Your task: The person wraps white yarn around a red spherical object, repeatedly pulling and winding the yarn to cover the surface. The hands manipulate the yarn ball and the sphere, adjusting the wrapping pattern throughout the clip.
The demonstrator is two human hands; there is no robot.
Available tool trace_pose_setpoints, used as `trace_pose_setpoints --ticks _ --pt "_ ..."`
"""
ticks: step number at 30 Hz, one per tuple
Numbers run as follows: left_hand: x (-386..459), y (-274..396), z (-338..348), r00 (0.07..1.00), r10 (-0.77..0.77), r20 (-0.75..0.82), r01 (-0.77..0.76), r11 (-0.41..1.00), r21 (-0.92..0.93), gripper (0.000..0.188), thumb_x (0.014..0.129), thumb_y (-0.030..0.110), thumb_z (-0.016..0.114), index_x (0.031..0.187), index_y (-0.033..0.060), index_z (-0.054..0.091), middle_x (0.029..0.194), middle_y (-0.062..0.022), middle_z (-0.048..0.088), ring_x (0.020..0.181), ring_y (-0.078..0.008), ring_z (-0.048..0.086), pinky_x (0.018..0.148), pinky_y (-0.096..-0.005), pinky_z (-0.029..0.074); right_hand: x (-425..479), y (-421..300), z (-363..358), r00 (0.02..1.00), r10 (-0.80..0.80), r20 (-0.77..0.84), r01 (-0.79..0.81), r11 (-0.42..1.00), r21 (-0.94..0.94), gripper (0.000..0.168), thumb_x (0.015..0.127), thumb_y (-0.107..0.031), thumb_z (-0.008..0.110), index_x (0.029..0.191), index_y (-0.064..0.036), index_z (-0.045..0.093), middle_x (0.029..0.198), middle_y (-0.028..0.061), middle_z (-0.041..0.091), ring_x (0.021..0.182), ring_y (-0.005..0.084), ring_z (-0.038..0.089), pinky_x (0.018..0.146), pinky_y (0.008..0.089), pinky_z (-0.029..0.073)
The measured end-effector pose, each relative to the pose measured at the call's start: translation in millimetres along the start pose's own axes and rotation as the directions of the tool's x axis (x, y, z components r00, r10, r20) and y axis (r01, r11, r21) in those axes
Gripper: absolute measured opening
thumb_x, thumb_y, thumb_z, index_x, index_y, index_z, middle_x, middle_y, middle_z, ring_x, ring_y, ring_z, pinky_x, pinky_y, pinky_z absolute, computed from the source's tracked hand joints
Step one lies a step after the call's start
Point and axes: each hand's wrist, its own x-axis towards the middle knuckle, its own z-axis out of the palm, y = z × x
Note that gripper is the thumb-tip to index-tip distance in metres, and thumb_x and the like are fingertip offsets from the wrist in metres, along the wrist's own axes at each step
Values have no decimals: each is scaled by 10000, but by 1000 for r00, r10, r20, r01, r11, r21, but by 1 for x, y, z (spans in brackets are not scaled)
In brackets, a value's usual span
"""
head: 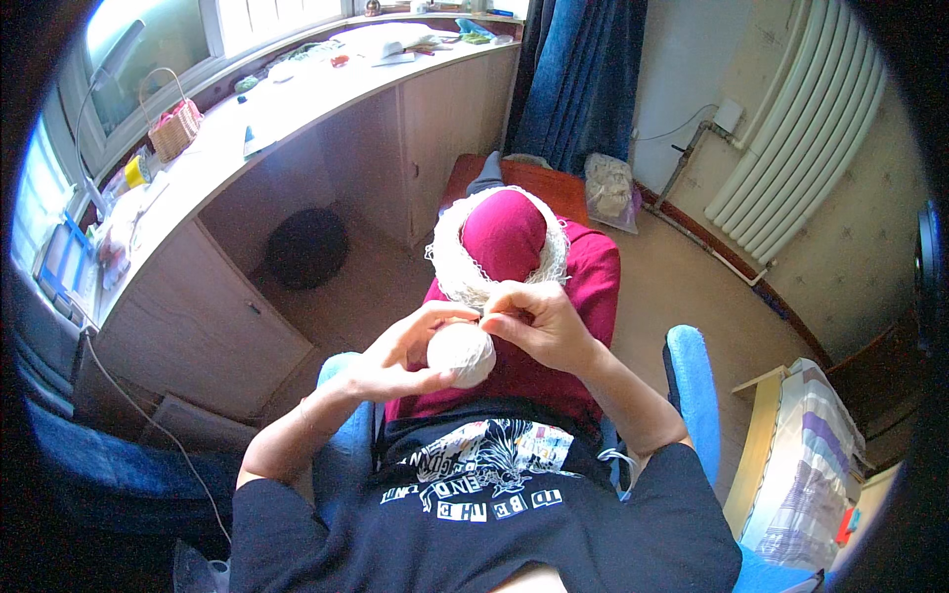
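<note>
A ball of white yarn (461, 356) rests in my left hand (404, 352), the thumb below it and the fingers curled over its top. Close beside it, my right hand (540, 322) has thumb and index finger pinched together, apparently on the yarn strand, which is too fine to make out. Just beyond both hands, a loose ring of cream yarn (447, 256), a skein, is looped around my raised knee (504, 231) in dark red trousers. Stray strands stick out along its outer edge.
A curved white counter (222, 159) runs along the window, holding a wicker basket (174, 133) and a lamp (111, 63). Below it stands a round black object (308, 248). Blue chair armrests (693, 393) flank me. A plastic bag (612, 194) lies near the radiator (804, 126).
</note>
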Motion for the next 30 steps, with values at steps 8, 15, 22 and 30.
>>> trace_pose_setpoints --ticks 8,15,22,30 --pt "-6 10 1 970 -58 -234 -6 964 -265 971 544 418 790 1293 15 320 998 -113 578 776 -209 644 609 -311 563 9 30 28 949 -301 -91 236 873 -427 129 808 -167 603 785 -40 595 694 132 576 673 306 589 606 389 460" --pt "-8 16 -34 920 214 -329 -310 910 -275 769 661 418 716 1228 11 393 1141 -166 503 840 -185 627 584 -272 547 1 64 -18 908 -304 -289 97 823 -560 449 842 -404 555 1062 -15 516 964 170 532 969 319 509 905 433 360" --pt "26 56 -89 828 452 -331 -546 784 -295 575 816 332 586 1276 52 383 1265 -179 435 1165 -291 461 778 -304 542 -20 68 -9 966 -185 -181 2 703 -711 378 743 -288 661 999 -47 525 927 122 532 902 282 513 834 402 361" --pt "70 105 -97 662 608 -437 -681 732 -12 560 849 381 554 1253 39 374 1183 -194 491 951 -232 604 779 -283 545 -18 68 5 927 -343 -154 127 671 -731 391 676 -160 697 1010 -42 532 1083 137 463 996 295 470 858 398 385"
